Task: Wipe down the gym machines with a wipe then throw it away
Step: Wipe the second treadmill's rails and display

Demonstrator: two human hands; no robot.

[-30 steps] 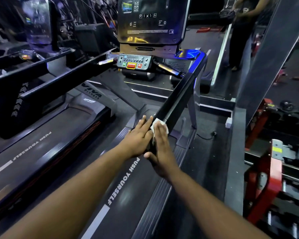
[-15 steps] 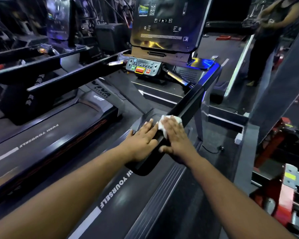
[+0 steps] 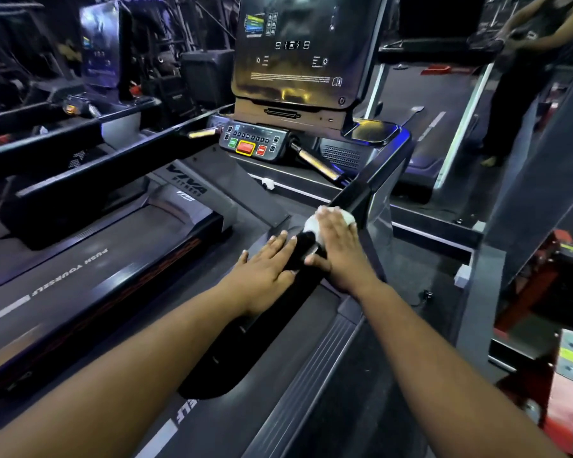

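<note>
The crumpled white wipe [image 3: 315, 228] is being pressed flat-fingered under the right hand [image 3: 339, 251] onto the black treadmill handrail [image 3: 358, 196]; the left hand [image 3: 265, 269] is resting open beside it, holding nothing. Rail ahead, console and disposal are judged remaining.

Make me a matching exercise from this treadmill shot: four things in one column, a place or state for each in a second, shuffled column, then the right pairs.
Things:
1. wipe
2. left hand
3. red button
4. touchscreen

Places or states:
A. upright above the control panel
B. pressed under the right hand on the right handrail
C. middle of the control panel, yellow-bordered
D. flat on the handrail, fingers straight, nearer the camera than the wipe

Pairs: 1-B, 2-D, 3-C, 4-A
</note>
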